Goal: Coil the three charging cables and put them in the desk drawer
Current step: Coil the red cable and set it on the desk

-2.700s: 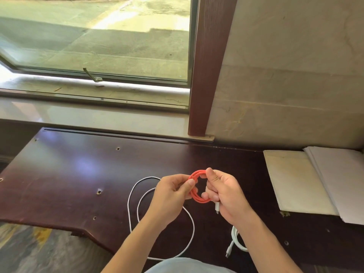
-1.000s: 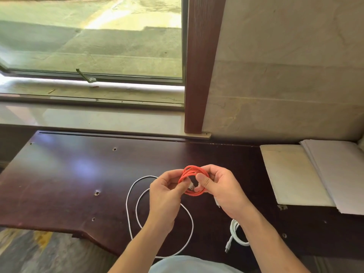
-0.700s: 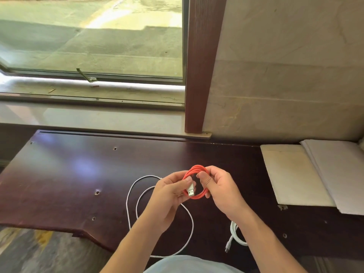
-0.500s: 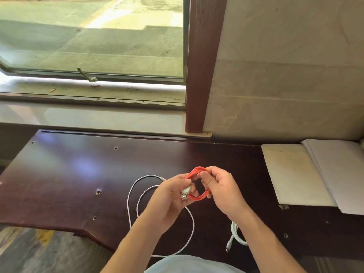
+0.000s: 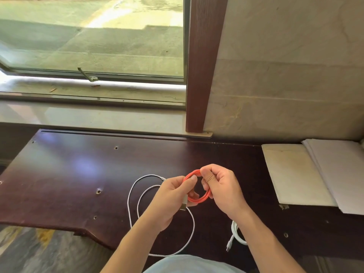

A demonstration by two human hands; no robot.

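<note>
Fingers of my left hand (image 5: 171, 196) and my right hand (image 5: 220, 191) were curled around the orange cable (image 5: 199, 200), a small round coil of smooth cord held above the dark glossy wooden desk (image 5: 69, 174). Under my hands a thin white cable (image 5: 136, 196) lay in loose loops, and a coiled white cable (image 5: 235, 233) rested near the desk's front edge. Pale paper sheets (image 5: 315, 174) lay at the right.

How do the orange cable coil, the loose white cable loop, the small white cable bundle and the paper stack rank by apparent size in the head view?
1. paper stack
2. loose white cable loop
3. orange cable coil, which both hands hold above the desk, so it is nearer the camera
4. small white cable bundle, partly hidden by the right forearm, so unsure
</note>
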